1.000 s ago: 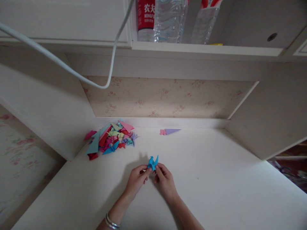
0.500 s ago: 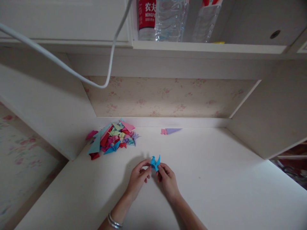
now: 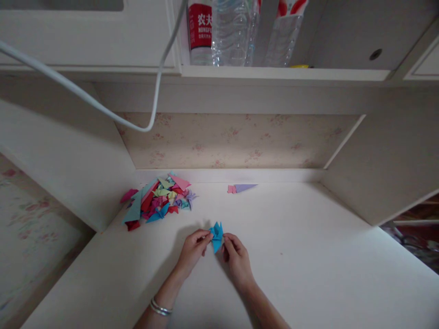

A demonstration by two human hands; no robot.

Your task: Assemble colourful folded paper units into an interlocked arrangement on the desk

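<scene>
A blue folded paper crane (image 3: 216,235) is held up over the white desk, its points sticking up and down. My left hand (image 3: 195,249) pinches its left side between thumb and fingertips. On the other side, my right hand (image 3: 236,256) has thumb and index finger closed at the crane's right edge. The part of the paper under the fingertips is hidden. A silver bangle circles my left wrist.
A heap of colourful folded paper pieces (image 3: 157,198) lies at the desk's back left. Behind the hands rest a purple and pink folded piece (image 3: 243,188). A white cable (image 3: 156,91) hangs in front; plastic bottles (image 3: 231,34) stand on the shelf above.
The blue crane has been turned and spread, so more of its body and a downward point show. Both hands stay on it. The camera view has shifted slightly.
</scene>
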